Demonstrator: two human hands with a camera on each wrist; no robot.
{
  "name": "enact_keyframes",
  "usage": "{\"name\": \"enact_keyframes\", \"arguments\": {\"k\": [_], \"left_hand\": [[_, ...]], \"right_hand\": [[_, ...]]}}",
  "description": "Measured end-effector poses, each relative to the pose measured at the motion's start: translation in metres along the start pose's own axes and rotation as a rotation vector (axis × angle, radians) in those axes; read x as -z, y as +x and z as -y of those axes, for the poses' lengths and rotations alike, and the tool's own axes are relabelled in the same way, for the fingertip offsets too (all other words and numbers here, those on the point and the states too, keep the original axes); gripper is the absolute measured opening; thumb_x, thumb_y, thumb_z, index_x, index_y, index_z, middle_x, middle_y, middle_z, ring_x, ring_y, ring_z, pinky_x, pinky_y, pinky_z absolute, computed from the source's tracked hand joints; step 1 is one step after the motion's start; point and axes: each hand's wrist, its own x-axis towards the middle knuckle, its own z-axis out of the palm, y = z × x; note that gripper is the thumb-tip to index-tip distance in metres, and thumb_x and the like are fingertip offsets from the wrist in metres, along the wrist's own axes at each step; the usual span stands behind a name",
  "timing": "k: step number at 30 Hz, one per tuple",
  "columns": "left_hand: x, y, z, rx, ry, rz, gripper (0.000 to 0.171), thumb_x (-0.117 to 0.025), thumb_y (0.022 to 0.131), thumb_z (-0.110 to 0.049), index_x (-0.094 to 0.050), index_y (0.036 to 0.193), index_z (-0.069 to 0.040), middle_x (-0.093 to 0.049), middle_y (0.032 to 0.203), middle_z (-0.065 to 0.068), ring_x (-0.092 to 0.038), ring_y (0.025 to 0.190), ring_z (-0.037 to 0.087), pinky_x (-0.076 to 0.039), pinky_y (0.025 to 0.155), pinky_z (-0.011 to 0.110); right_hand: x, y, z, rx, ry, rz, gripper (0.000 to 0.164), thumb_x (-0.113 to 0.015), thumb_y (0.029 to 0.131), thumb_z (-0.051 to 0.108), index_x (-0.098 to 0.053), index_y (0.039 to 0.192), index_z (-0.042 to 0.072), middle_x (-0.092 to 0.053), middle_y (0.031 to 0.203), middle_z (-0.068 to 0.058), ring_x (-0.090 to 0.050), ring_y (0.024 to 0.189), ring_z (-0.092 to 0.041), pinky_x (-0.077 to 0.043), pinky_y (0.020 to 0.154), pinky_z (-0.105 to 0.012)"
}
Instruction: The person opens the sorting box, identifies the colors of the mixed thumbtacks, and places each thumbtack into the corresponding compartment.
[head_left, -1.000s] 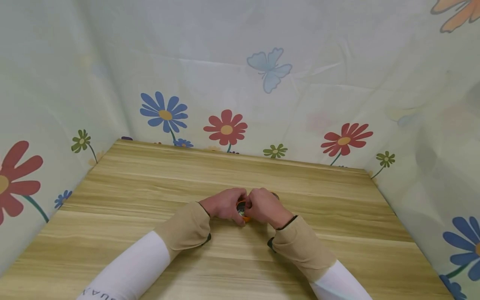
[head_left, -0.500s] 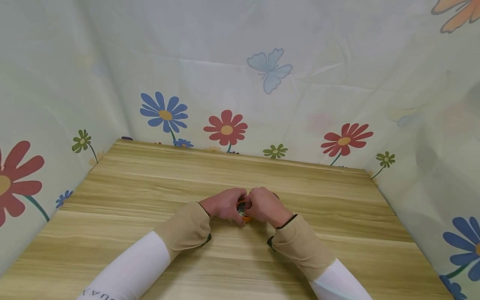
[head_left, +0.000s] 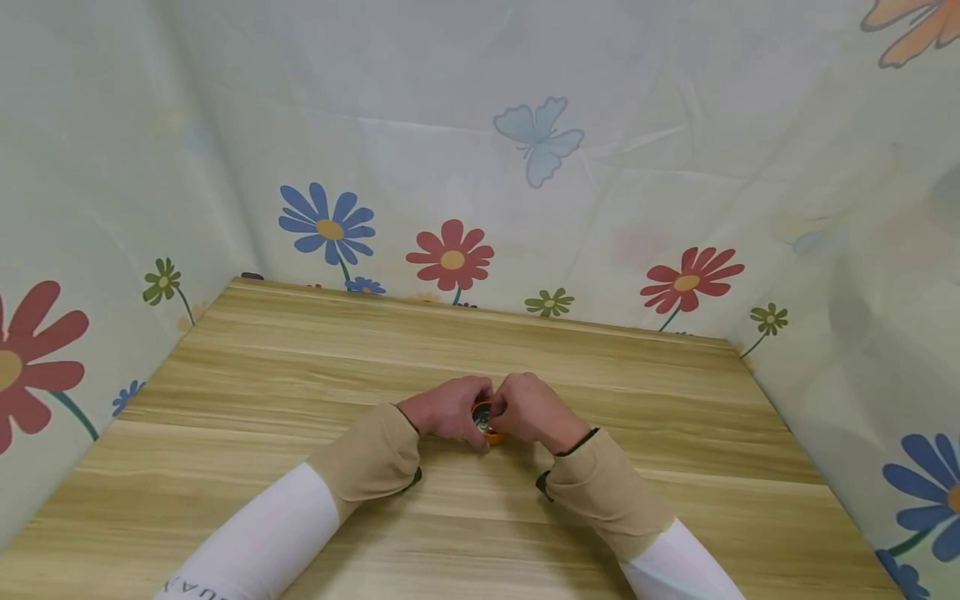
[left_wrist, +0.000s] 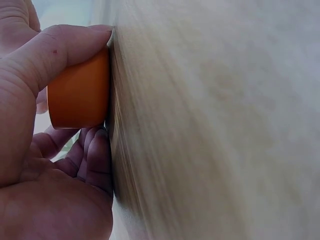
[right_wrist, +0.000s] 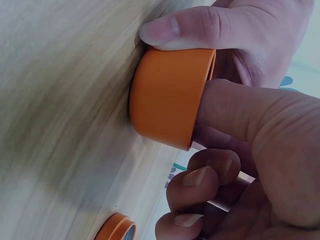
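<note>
A small round orange cup (right_wrist: 170, 97) stands on the wooden table, its rim facing up. In the head view, its dark inside (head_left: 482, 412) shows something shiny. My left hand (head_left: 452, 407) holds the cup from the side, thumb on the near wall and fingers round the far side. My right hand (head_left: 534, 408) reaches in from above, thumb and forefinger dipping over the rim. Their tips are hidden inside, so what they touch cannot be seen. Its other fingers (right_wrist: 200, 175) are curled outside the cup.
In the right wrist view, a second orange round piece (right_wrist: 116, 227) with a stepped rim lies on the table, cut off by the frame edge. White cloth walls (head_left: 420, 150) printed with flowers enclose the wooden table (head_left: 337, 350) at the back and both sides.
My right hand has shifted very slightly, its fingers still in the cup. The dark edge seen behind it earlier is now hidden. My left hand keeps its hold.
</note>
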Motion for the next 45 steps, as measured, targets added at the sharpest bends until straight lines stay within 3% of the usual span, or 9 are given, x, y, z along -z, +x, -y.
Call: {"name": "enact_keyframes", "arguments": {"k": [7, 16, 27, 45], "left_hand": [[0.000, 0.000, 0.001, 0.014, 0.000, 0.004, 0.045, -0.087, 0.063, -0.021, -0.053, 0.092, -0.013, -0.057, 0.091, 0.003, -0.050, 0.077, 0.011, -0.043, 0.067, 0.024], [0.001, -0.001, -0.001, 0.042, 0.023, 0.005, 0.046, -0.087, 0.064, -0.021, -0.052, 0.092, -0.014, -0.055, 0.090, -0.002, -0.052, 0.079, 0.011, -0.044, 0.068, 0.023], [0.000, -0.002, 0.000, 0.047, -0.029, 0.015, 0.047, -0.087, 0.064, -0.019, -0.052, 0.094, -0.012, -0.056, 0.091, 0.000, -0.053, 0.076, 0.010, -0.046, 0.066, 0.023], [0.001, -0.002, 0.000, 0.023, -0.029, 0.006, 0.047, -0.087, 0.063, -0.018, -0.053, 0.095, -0.008, -0.057, 0.090, 0.003, -0.052, 0.075, 0.011, -0.045, 0.065, 0.023]], "right_hand": [[-0.001, 0.001, -0.003, -0.002, 0.023, 0.011, 0.023, -0.072, 0.074, 0.003, -0.064, 0.055, 0.011, -0.047, 0.048, 0.013, -0.040, 0.046, -0.007, -0.033, 0.044, -0.021], [0.002, -0.001, -0.007, 0.036, -0.006, -0.051, 0.010, -0.070, 0.079, 0.009, -0.071, 0.073, 0.018, -0.059, 0.070, 0.010, -0.049, 0.059, -0.009, -0.041, 0.052, -0.024], [0.002, -0.011, -0.015, 0.057, 0.081, -0.108, 0.006, -0.067, 0.083, 0.016, -0.072, 0.081, 0.018, -0.053, 0.059, 0.006, -0.043, 0.046, -0.007, -0.037, 0.044, -0.024], [-0.005, -0.030, -0.018, 0.144, 0.125, -0.134, 0.008, -0.070, 0.084, 0.017, -0.069, 0.078, 0.022, -0.055, 0.066, 0.016, -0.048, 0.059, -0.004, -0.044, 0.054, -0.026]]}}
